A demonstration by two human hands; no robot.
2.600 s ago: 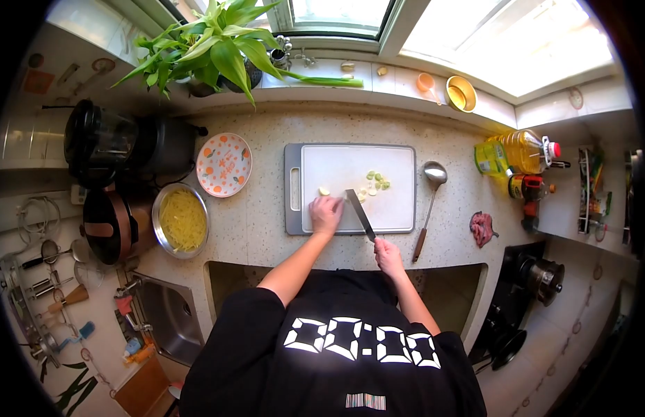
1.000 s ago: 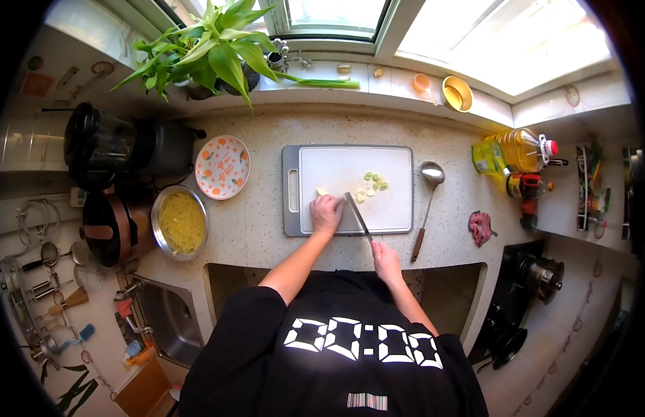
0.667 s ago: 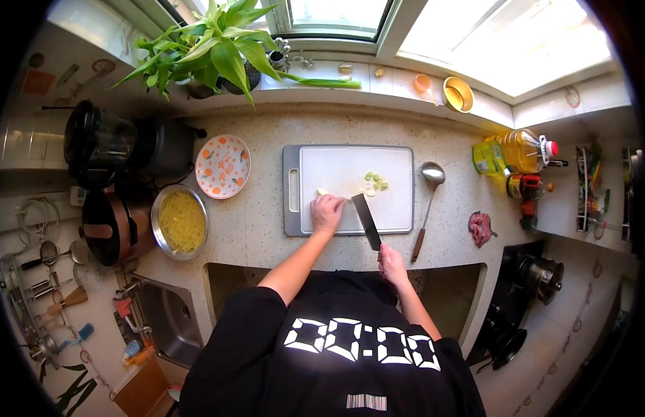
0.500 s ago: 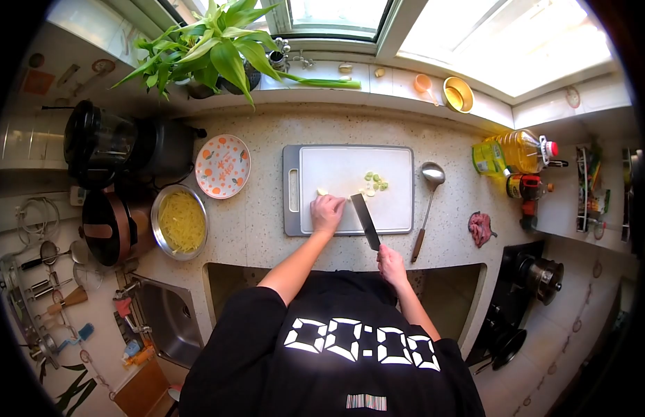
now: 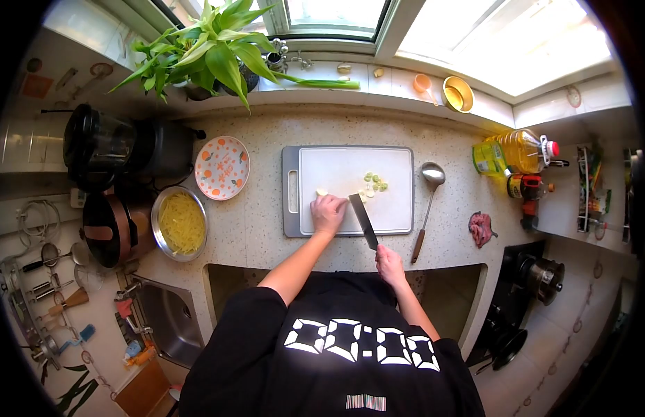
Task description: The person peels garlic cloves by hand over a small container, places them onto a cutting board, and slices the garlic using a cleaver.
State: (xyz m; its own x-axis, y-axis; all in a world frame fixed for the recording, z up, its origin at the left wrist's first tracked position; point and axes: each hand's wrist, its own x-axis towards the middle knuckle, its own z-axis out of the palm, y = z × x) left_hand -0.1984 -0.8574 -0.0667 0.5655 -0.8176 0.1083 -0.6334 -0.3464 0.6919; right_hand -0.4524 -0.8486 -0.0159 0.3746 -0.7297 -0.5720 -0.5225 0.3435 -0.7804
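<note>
My left hand (image 5: 328,214) rests on the white cutting board (image 5: 315,163) with its fingers closed on a small pale piece, mostly hidden, that looks like a garlic clove. Another pale garlic clove (image 5: 321,191) lies just beyond the knuckles. My right hand (image 5: 390,263) is wrapped round the handle of a kitchen knife (image 5: 363,221). The dark blade slants over the board, its far end close to my left fingertips. Sliced green onion (image 5: 376,182) lies in a small pile past the blade, with a few pale slices beside it.
Right of the board lies a ladle (image 5: 420,243), then a pinkish cloth-like lump (image 5: 480,229) and an oil bottle (image 5: 524,151). To the left are a patterned plate (image 5: 222,156) and a metal bowl of pale yellow shreds (image 5: 182,222). A sink (image 5: 166,316) is at lower left.
The knife and my right hand have shifted very slightly left, toward my left fingers. My left hand stays almost where it was.
</note>
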